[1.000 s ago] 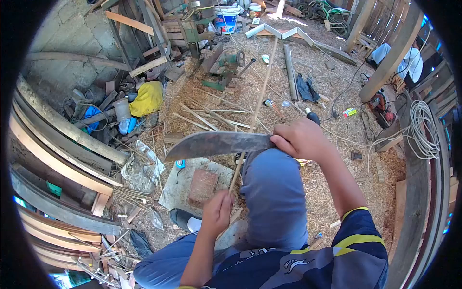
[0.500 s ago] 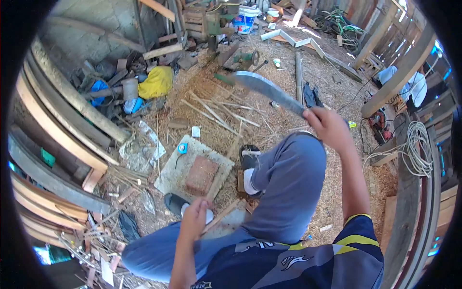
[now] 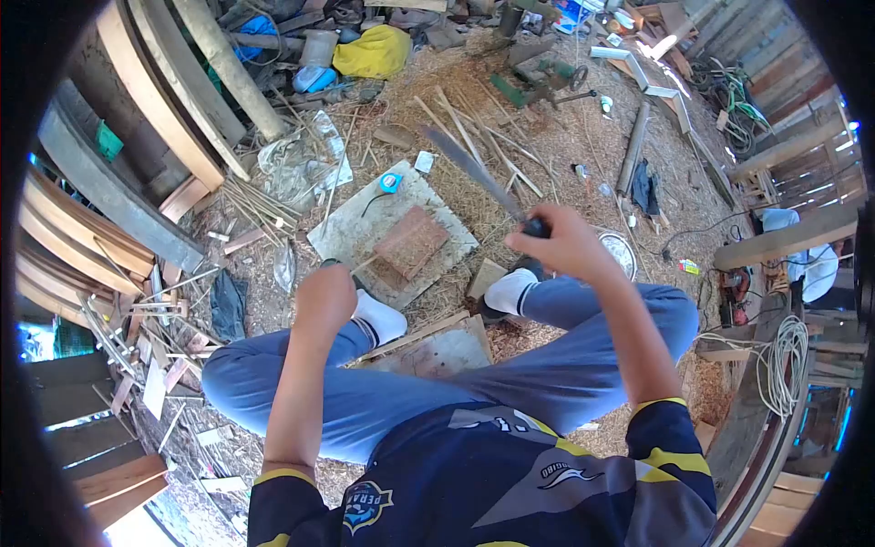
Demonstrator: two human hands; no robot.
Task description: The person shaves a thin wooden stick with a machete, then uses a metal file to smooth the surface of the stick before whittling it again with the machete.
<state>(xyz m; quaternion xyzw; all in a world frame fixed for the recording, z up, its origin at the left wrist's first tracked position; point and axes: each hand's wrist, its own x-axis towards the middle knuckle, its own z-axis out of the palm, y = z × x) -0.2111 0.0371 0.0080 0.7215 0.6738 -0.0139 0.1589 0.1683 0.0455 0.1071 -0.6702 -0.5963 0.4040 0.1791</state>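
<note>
The right hand (image 3: 558,242) has its fingers closed fully around the handle of a big knife (image 3: 474,178), and the blade points up and away over the brick (image 3: 412,242). The left hand (image 3: 324,296) is a closed fist above the knee; what it holds I cannot tell.

From my station I see a short-sleeved jersey (image 3: 437,460) that is dark navy, with a grey panel across the front, yellow bands at the sleeve hems (image 3: 661,406) and thin yellow piping. A round crest (image 3: 367,507) sits on the chest, and there is small white lettering higher up that I can't read. The trousers (image 3: 383,401) are plain blue-grey. White socks (image 3: 381,319) show above dark shoes (image 3: 527,267) — those are mostly hidden. The left hand (image 3: 325,294) and right hand (image 3: 561,244) are bare, forearms too.
</note>
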